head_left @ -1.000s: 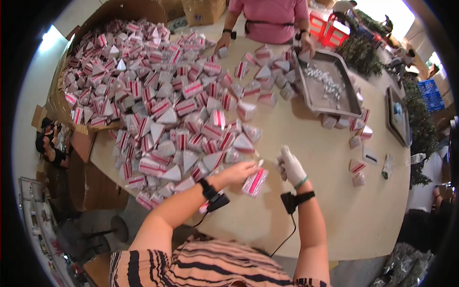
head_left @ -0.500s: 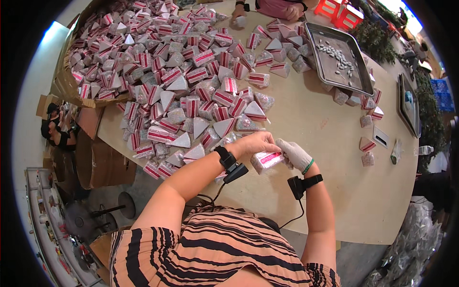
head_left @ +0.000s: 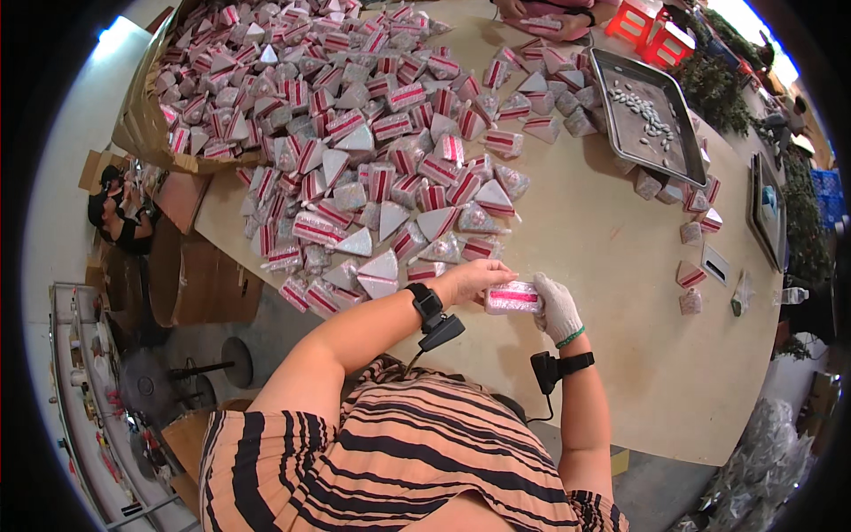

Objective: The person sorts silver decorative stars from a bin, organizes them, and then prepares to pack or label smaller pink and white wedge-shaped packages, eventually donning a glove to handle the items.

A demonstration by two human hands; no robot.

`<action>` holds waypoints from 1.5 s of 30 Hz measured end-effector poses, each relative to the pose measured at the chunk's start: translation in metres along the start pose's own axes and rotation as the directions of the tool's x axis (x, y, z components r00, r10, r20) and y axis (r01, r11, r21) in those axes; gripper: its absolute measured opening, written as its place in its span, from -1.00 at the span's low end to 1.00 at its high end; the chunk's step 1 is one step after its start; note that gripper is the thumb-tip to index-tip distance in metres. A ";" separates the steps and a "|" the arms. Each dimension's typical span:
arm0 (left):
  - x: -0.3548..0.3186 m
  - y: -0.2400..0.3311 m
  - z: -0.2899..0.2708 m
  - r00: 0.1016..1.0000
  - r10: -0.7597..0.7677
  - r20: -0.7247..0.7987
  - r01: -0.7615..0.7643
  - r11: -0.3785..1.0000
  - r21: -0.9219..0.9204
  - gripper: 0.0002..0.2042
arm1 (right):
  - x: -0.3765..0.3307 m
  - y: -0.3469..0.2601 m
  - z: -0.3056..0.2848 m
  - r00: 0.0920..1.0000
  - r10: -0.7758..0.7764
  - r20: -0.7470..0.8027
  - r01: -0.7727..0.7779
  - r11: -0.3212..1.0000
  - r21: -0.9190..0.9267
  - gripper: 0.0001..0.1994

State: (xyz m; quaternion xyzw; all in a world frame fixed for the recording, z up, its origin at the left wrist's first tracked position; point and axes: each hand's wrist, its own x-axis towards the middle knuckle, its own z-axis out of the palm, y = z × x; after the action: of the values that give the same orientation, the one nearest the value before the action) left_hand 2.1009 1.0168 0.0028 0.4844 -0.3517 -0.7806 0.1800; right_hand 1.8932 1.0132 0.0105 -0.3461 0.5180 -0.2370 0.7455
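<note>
Between my two hands is a decorative cake slice [head_left: 511, 299], a glittery white wedge with a red-pink stripe along its side. The striped side faces me. My bare left hand [head_left: 477, 280] grips its left end, fingers closed at the upper edge. On the right end, my right hand [head_left: 558, 312] in a white glove with a green cuff edge is closed round it. Just beyond my left hand lies a big heap of similar cake slices [head_left: 381, 177], the nearest ones close to my left wrist. Part of the held slice is hidden by my fingers.
A large cardboard box [head_left: 142, 133] packed with slices adjoins the table [head_left: 620, 355] at far left. A metal tray [head_left: 612, 115] holding small white pieces rests at the far right, above some slices. Across the table a person's hands [head_left: 542, 25] hold a slice.
The slice in my hands has turned from a tilt to nearly level, its striped side now facing me. My view has shifted slightly. Across the table, the other person's hands have come together at a slice.
</note>
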 end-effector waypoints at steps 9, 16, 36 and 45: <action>-0.014 -0.021 0.007 0.967 -0.085 -0.241 0.171 0.916 0.362 -0.57 | 0.006 0.078 0.043 0.807 -0.486 -0.335 0.039 0.610 -0.791 -0.59; -0.033 -0.035 -0.049 0.924 0.375 -0.077 -0.152 0.544 0.825 -0.49 | 0.000 0.091 0.080 0.910 -0.378 -0.167 -0.115 0.156 -0.981 -0.65; -0.110 -0.014 -0.180 0.865 -0.264 -0.426 0.222 0.964 -0.146 -0.60 | 0.043 0.014 0.103 0.691 -0.723 0.021 0.148 0.113 -0.983 -0.57; -0.046 0.028 -0.109 0.999 -0.046 0.001 0.045 0.969 -0.244 -0.51 | 0.043 0.045 0.092 0.808 -0.567 -0.160 0.197 0.516 -0.834 -0.60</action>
State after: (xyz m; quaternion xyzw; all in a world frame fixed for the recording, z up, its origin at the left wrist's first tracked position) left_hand 2.2169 0.9848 0.0213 0.4682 -0.2414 -0.8207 0.2213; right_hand 1.9945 1.0371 -0.0295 -0.6849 0.6208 -0.2157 0.3146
